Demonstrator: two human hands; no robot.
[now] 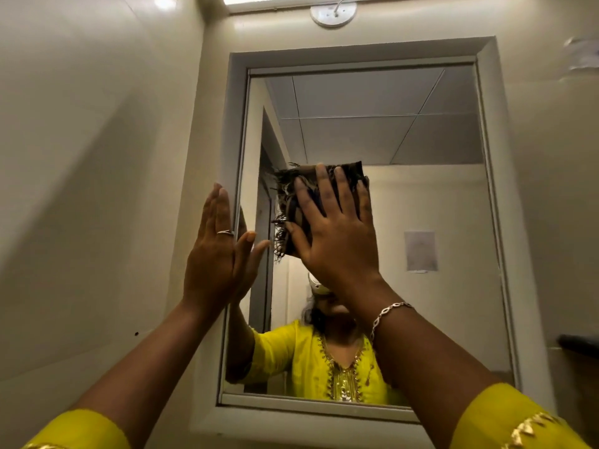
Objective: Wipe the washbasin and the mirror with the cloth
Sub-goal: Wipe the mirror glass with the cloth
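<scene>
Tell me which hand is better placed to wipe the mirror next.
The right hand. Its spread fingers press the brown cloth flat against the mirror, so it could probably just slide. The left hand holds nothing and rests at the mirror's left edge.

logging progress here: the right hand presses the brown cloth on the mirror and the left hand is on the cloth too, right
Not quite. The right hand does press the brown cloth on the mirror, but the left hand is off the cloth: the head view shows it open at the mirror's left edge.
</scene>
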